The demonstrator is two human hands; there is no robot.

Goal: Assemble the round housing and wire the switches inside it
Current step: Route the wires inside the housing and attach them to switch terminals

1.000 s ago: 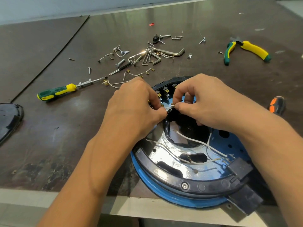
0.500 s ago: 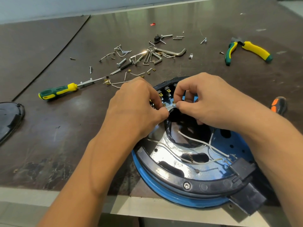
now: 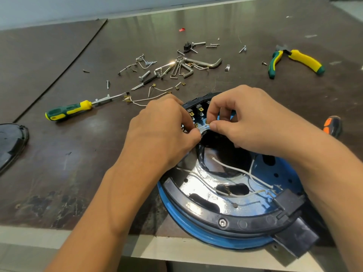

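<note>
The round housing point(image 3: 196, 230), blue outside with a black rim and shiny inner plate, lies open at the table's front edge. A row of switches point(image 3: 198, 110) with brass terminals sits at its far rim. My left hand point(image 3: 163, 130) and my right hand point(image 3: 241, 122) meet over the far side of the housing. Both pinch a short white wire point(image 3: 205, 126) just in front of the switches. More white wires point(image 3: 235, 170) run across the inner plate toward a black block point(image 3: 288, 201) at the near right. Where the pinched wire ends is hidden by my fingers.
A green-yellow screwdriver point(image 3: 68, 111) lies left of the housing. Loose screws, hex keys point(image 3: 182, 69) and spare wires are scattered behind it. Pliers point(image 3: 294, 59) lie at the far right, an orange-black handle point(image 3: 332, 126) at the right edge, a black cover point(image 3: 9, 142) at the left.
Both hands stay over the switches with only small finger movements on the wire. The view has shifted slightly.
</note>
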